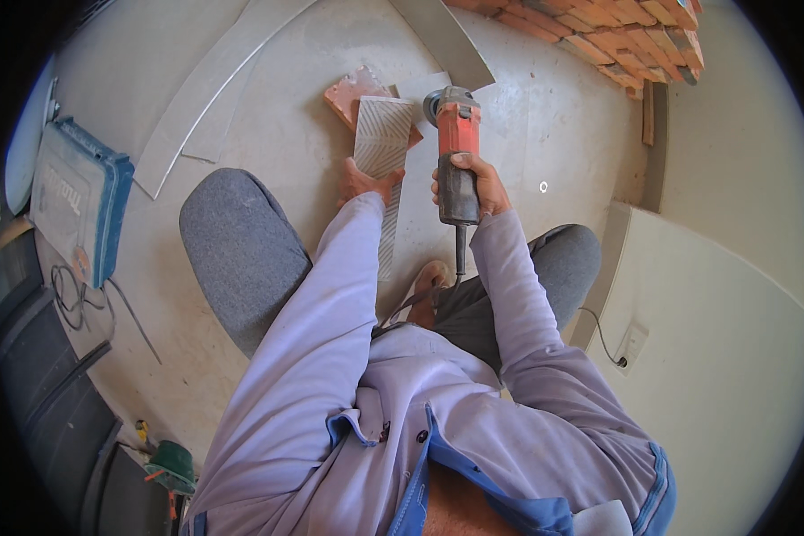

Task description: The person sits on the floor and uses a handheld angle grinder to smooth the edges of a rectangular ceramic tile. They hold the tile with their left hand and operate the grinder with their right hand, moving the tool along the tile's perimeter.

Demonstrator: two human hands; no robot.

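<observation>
My right hand [481, 183] is closed around the dark rear body of a red and black angle grinder [458, 134]. The grinder's disc end points away from me, just right of a tile strip's far end. A narrow tile strip [382, 134] with a grey chevron pattern lies lengthwise before me. My left hand [372, 181] grips this strip across its middle, the thumb on one edge and fingers at the other. Under the strip's far part rests a reddish brick [355, 94]. A black cord runs from the grinder's near end toward my foot [427, 284].
Long grey tile strips [192, 112] lie at the far left, another [447, 40] at the far middle. Stacked bricks [598, 31] stand far right. A blue tool case [80, 201] is on the left, a green container [171, 464] near left. At right, a plug sits in a wall socket [632, 347].
</observation>
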